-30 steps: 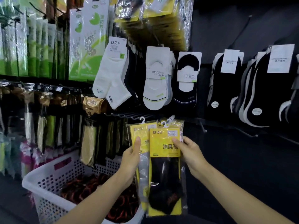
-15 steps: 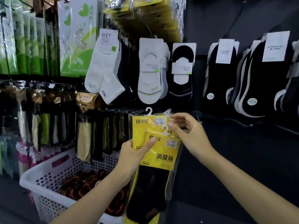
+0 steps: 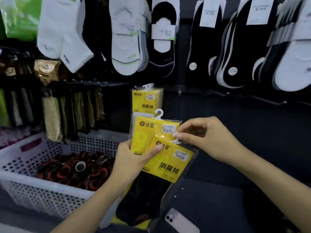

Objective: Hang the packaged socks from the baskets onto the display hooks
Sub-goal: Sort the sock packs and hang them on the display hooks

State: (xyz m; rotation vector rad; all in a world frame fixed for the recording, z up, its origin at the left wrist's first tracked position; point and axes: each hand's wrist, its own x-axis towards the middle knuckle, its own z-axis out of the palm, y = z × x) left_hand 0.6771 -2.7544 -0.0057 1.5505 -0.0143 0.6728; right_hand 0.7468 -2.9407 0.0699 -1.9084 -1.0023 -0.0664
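the left hand [image 3: 133, 163] holds two yellow packs of socks, with fingers curled behind them and the thumb pressed on the front pack [image 3: 173, 163], which is tilted. the right hand [image 3: 207, 138] pinches the small white hanger [image 3: 175, 140] at the top of this front pack. the back pack [image 3: 144, 130] stands upright behind it. more hanging yellow packs [image 3: 146, 100] are on the dark display wall [image 3: 218, 115] just above. a white basket [image 3: 50, 195] is at the left.
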